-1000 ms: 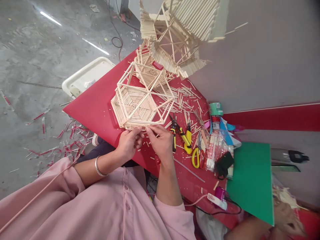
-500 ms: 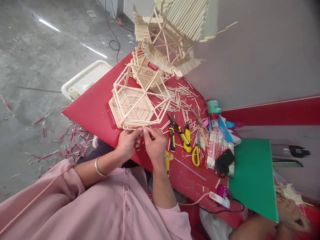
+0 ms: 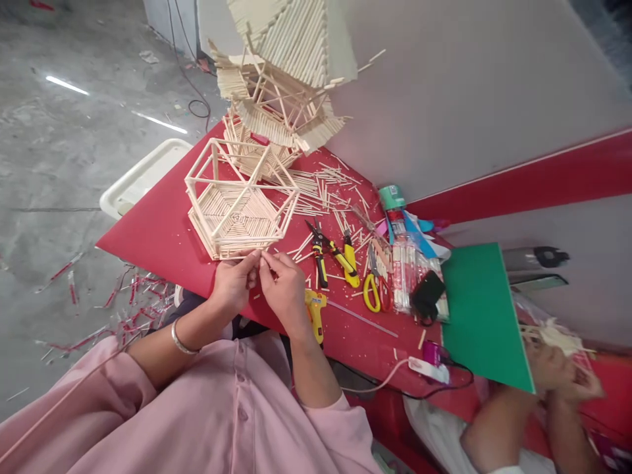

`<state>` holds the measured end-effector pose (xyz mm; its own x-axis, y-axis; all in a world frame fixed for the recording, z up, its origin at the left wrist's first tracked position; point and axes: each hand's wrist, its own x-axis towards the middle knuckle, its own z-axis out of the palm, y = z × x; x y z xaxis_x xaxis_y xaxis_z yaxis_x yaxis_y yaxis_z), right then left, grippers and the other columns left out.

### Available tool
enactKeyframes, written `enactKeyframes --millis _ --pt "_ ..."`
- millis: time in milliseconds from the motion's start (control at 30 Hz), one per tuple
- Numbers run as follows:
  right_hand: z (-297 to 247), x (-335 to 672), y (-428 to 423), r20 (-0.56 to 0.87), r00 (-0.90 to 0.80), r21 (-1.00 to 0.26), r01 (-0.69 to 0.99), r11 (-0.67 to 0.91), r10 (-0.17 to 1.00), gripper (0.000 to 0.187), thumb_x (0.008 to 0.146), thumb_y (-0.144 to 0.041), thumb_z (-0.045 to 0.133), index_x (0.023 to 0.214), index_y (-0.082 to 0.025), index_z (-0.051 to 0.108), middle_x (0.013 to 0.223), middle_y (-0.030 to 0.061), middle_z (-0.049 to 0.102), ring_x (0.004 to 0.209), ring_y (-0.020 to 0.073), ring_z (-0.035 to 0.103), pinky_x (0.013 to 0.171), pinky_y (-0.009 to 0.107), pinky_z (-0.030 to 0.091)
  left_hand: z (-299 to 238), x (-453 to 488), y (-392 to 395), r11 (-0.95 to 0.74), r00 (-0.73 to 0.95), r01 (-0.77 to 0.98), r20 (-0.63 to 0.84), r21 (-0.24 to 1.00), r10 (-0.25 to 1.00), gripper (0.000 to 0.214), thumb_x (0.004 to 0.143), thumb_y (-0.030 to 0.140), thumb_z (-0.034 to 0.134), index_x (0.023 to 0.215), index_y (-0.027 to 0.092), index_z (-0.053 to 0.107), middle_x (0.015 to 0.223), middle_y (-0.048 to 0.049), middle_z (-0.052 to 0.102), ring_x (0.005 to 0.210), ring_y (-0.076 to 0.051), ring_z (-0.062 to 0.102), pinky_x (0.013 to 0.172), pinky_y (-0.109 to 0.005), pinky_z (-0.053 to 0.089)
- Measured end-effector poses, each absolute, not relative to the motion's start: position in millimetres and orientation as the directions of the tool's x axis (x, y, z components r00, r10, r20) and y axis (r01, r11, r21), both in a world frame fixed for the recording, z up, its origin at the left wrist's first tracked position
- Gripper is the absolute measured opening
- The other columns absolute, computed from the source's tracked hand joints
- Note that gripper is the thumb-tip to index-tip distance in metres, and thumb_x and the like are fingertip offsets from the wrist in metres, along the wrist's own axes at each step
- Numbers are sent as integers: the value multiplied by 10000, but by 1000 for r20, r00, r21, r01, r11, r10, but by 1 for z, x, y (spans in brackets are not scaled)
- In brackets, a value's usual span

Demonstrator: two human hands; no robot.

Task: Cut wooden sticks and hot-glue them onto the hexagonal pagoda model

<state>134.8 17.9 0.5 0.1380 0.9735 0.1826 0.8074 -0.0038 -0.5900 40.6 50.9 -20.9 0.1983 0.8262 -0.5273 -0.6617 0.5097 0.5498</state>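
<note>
My left hand [image 3: 233, 282] and my right hand [image 3: 285, 284] meet fingertip to fingertip at the near edge of a stick model [image 3: 237, 186]. Each is closed in a pinch; whatever lies between the fingers is too small to make out. The model has a six-sided base of thin pale wooden sticks, with an open frame of sticks rising above it. A yellow glue gun [image 3: 316, 313] lies just right of my right wrist. Beyond it are black-and-yellow pliers [image 3: 320, 260], a yellow cutter [image 3: 350, 263] and scissors [image 3: 371, 293].
A taller stick structure with slatted roofs [image 3: 286, 79] stands behind, near the wall. Loose sticks [image 3: 326, 187] litter the red table [image 3: 148, 227]. At right are stick packets [image 3: 405, 270], a green board [image 3: 481, 309], a power strip [image 3: 428, 370] and another person's hands [image 3: 563, 368].
The whole view has shifted, so the table and its things appear further left. My hands stay pinched together at the model's near edge. The other person's hands show more fully.
</note>
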Motion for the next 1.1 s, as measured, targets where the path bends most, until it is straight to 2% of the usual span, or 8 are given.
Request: enactKeyframes --millis 167,333,533,633,733,867,1000,1100 --pt "15 162 8 160 160 -627 779 -25 974 302 955 -293 532 1176 -215 722 985 53 724 798 155 675 762 261 525 -15 40 52 540 184 -607 -559 583 809 416 544 318 899 749 149 580 523 75 504 401 -34 382 340 -147 227" --pt "25 216 -36 153 384 -532 809 -252 911 306 945 -398 522 1003 -216 761 953 55 739 786 176 679 754 304 517 -12 39 54 576 190 -572 -588 585 786 466 512 325 916 799 154 591 587 68 549 417 -40 443 331 -135 236" --pt "5 233 -102 -208 475 -402 755 -518 855 446 787 -508 659 1122 -213 663 1064 76 703 882 227 692 768 346 524 -13 36 56 627 226 -530 -618 571 753 488 507 351 917 829 154 607 661 17 652 408 -52 497 335 -138 265" --pt "-7 224 -110 -262 512 -341 744 -575 818 444 770 -376 623 1181 -210 607 1133 93 677 963 245 682 780 343 508 -14 34 57 636 231 -523 -623 568 747 487 508 350 914 830 152 607 684 -1 677 406 -50 500 339 -138 277" --pt "-13 219 -106 -296 581 -311 692 -652 758 382 738 -301 569 1107 -211 617 1021 82 705 905 253 678 728 326 478 -15 32 57 621 226 -530 -610 577 759 469 509 341 915 794 150 594 634 22 642 403 -45 492 334 -134 266" --pt "-13 220 -101 -322 613 -471 557 -683 722 304 703 -347 546 964 -218 634 821 43 711 755 240 650 658 315 454 -17 28 56 608 243 -551 -587 571 772 434 532 325 909 749 153 575 551 55 572 396 -42 481 330 -127 265" --pt "-10 210 -104 -250 650 -740 350 -575 718 351 696 -400 591 993 -212 607 852 30 717 732 217 651 661 307 492 -18 24 55 652 288 -536 -611 535 738 385 609 299 879 839 164 600 686 -6 692 436 -71 565 343 -136 344" --pt "-9 196 -100 -206 644 -828 286 -482 737 359 684 -384 652 995 -212 601 848 19 716 724 203 656 659 294 507 -18 22 57 682 303 -543 -643 490 703 311 661 224 847 850 155 611 754 -44 729 522 -98 643 386 -140 418"
